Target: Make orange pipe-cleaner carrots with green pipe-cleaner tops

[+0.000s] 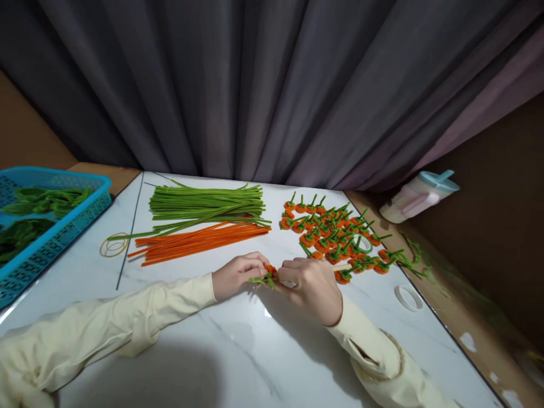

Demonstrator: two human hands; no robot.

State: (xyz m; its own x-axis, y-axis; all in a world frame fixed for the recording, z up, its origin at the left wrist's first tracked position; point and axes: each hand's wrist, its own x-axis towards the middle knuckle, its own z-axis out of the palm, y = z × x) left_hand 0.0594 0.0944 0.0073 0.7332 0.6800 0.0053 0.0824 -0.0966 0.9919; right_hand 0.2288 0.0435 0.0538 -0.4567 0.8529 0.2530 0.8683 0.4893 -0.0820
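Observation:
Near the middle of the white table, my left hand point(239, 276) pinches a small orange and green fuzzy piece point(270, 273). My right hand point(312, 286) is closed around a thin light-coloured stick point(342, 267), whose near end reaches that piece. Behind my hands lie a bundle of green fuzzy stems point(206, 202) and a smaller bundle of orange stems point(199, 242). To the right, several small orange pieces with green tops and stalks point(334, 232) are spread in rows.
A blue basket point(80, 218) with green fuzzy pieces stands at the left. Rubber bands point(114, 245) lie beside the orange stems. On the right are a white tape roll point(408, 298), a green-edged roll point(362, 243) and a lidded cup point(414, 198). Grey curtains point(238, 85) hang behind the table.

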